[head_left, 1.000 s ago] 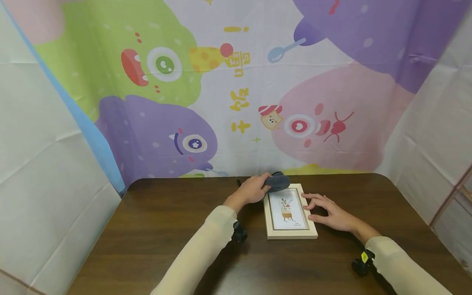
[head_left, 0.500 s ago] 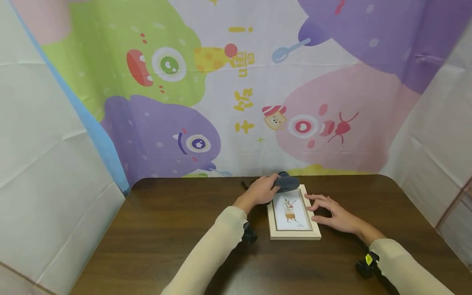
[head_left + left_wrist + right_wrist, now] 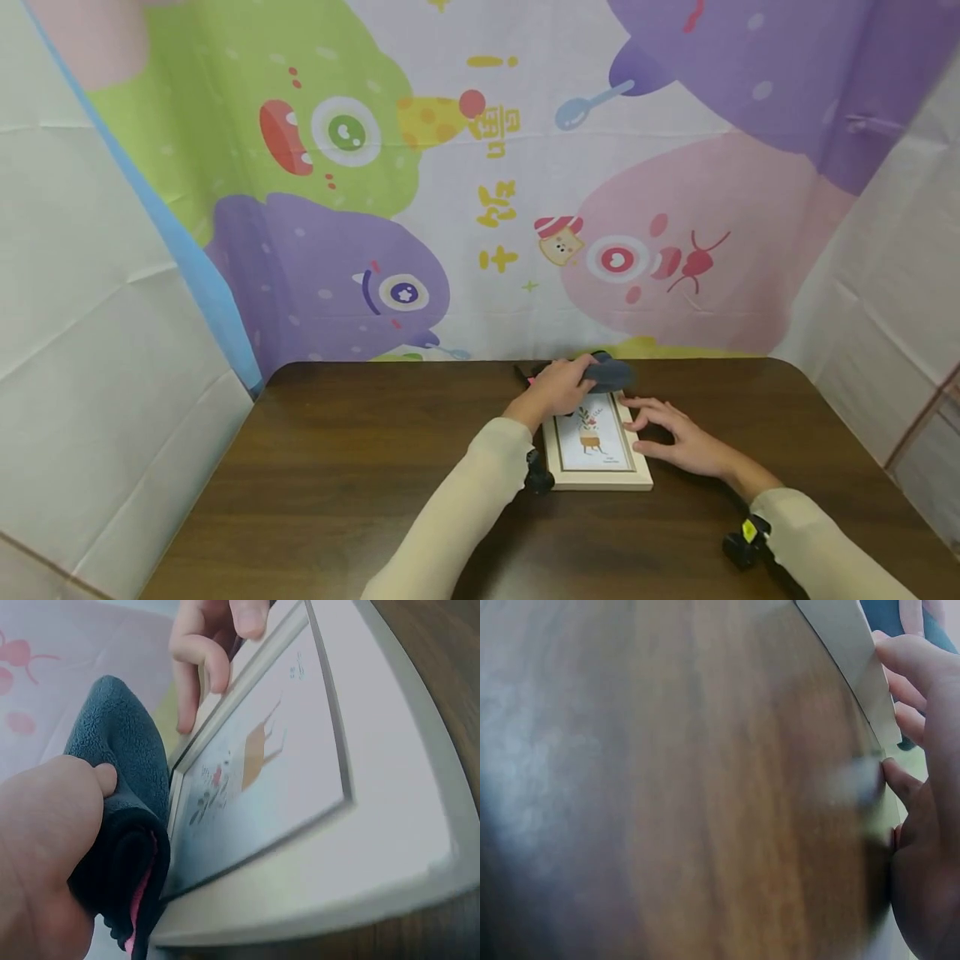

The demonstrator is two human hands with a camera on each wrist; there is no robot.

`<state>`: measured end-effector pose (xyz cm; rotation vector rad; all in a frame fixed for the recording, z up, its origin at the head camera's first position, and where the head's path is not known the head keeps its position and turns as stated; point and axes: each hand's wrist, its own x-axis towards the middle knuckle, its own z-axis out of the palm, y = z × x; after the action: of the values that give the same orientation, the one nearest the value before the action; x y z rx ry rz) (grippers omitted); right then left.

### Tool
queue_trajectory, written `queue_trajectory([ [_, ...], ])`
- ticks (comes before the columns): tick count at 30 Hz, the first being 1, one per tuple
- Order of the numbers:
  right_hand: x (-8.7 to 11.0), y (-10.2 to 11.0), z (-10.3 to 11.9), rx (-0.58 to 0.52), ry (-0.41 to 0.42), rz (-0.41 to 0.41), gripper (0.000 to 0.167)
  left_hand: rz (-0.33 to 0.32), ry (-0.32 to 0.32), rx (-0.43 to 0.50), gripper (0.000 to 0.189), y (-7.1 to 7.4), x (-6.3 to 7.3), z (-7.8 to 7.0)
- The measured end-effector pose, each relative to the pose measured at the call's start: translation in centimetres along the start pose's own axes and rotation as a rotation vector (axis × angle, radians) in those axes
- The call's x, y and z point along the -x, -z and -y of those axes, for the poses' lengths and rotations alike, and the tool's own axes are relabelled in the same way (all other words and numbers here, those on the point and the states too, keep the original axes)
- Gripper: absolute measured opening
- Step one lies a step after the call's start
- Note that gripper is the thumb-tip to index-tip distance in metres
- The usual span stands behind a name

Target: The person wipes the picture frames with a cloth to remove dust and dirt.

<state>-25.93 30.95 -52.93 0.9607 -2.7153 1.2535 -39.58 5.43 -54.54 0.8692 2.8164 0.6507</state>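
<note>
Yellow lettering (image 3: 492,212) on the backdrop (image 3: 480,325) looks like 干饭噜!; tiny print (image 3: 612,461) on the framed picture (image 3: 592,446) is too small to read.
</note>
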Motion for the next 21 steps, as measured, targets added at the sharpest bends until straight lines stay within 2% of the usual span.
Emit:
queue_trajectory([
  [8,0.0,0.0,-0.1,0.021,-0.008,0.007,0.019,-0.034,-0.034,0.028,0.044,-0.5,-0.5,-1.6],
  [13,-0.1,0.0,-0.1,0.043,-0.014,0.012,0.018,-0.022,-0.055,0.046,0.043,-0.3,-0.4,-2.7],
  [17,-0.1,0.1,0.1,0.036,-0.029,0.019,0.017,-0.004,-0.046,0.064,0.042,0.1,-0.1,-3.5],
  [21,-0.1,0.2,0.1,0.021,-0.026,0.020,0.017,-0.001,-0.026,0.047,0.043,0.2,-0.2,-3.6],
])
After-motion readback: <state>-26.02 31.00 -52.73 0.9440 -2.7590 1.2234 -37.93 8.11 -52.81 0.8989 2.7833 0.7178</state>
